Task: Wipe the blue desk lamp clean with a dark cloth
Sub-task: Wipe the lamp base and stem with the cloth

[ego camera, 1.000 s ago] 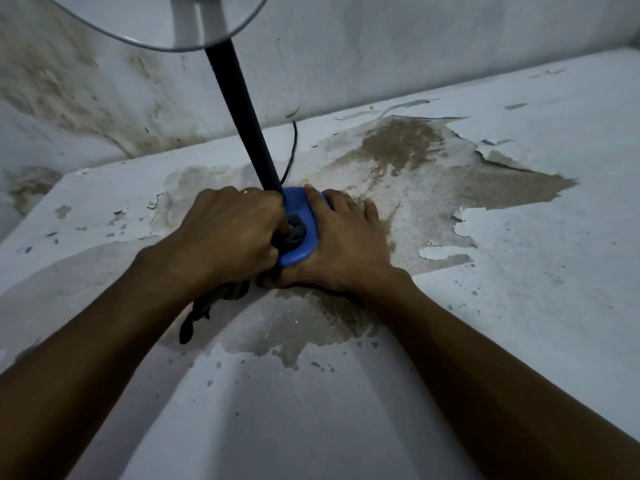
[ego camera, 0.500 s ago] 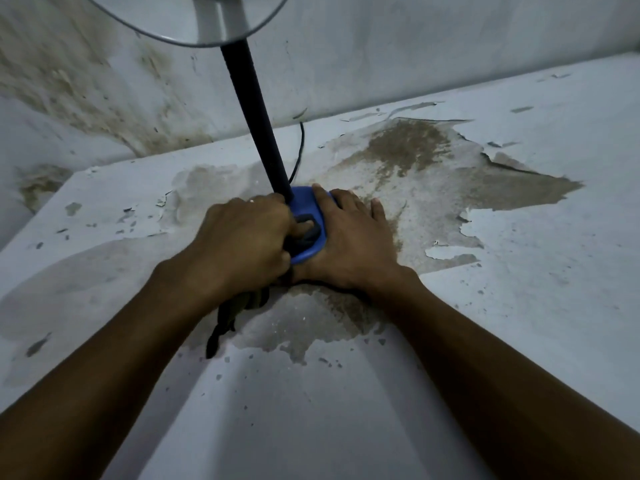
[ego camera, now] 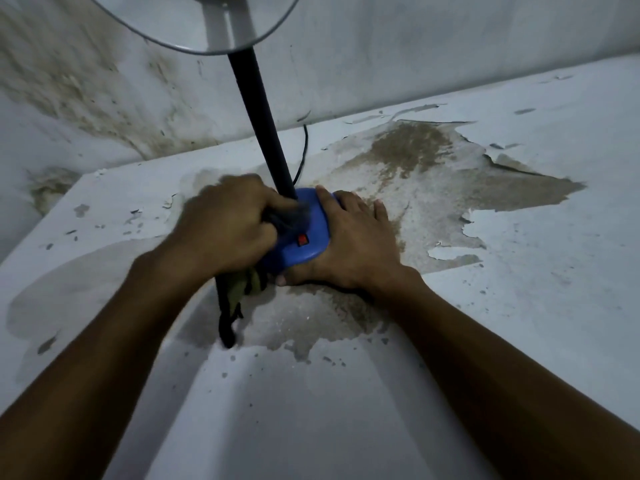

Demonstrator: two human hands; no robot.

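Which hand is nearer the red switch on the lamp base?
Left, narrowly. The left hand, clutching the dark cloth, sits just left of the red switch; the right hand presses the blue base's right edge.

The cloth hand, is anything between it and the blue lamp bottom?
Nothing visible. The left hand presses the cloth right on the blue base, beside the black pole. The right hand holds the base's other side.

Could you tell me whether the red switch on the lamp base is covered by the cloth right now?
No, the red switch shows bare on the blue base, just right of the cloth bunched in the left hand.
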